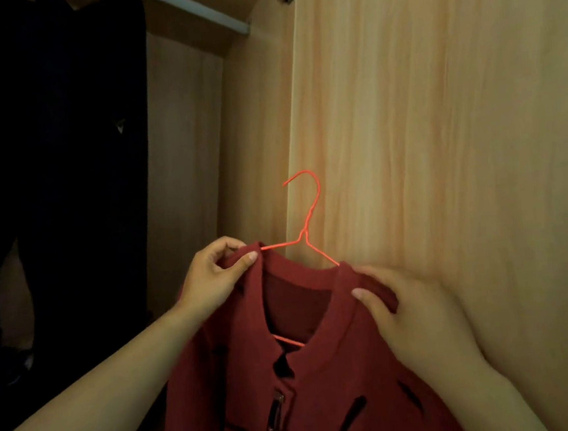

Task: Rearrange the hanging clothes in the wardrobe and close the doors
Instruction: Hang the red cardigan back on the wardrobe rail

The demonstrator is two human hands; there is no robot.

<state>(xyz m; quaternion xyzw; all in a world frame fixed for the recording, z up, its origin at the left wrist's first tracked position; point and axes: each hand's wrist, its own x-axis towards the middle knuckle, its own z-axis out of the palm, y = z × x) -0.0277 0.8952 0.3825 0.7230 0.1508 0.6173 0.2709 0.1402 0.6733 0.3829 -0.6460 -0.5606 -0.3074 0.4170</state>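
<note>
Left hand (pixel 212 280) and right hand (pixel 418 313) pinch a red cardigan (pixel 324 383) beside the pale wooden door (pixel 438 115).

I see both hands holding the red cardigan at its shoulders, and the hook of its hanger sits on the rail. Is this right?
Not quite. The head view shows the hook hanging on nothing, well below the rail. The rest stands: the left hand and the right hand hold the red cardigan at its shoulders.
</note>
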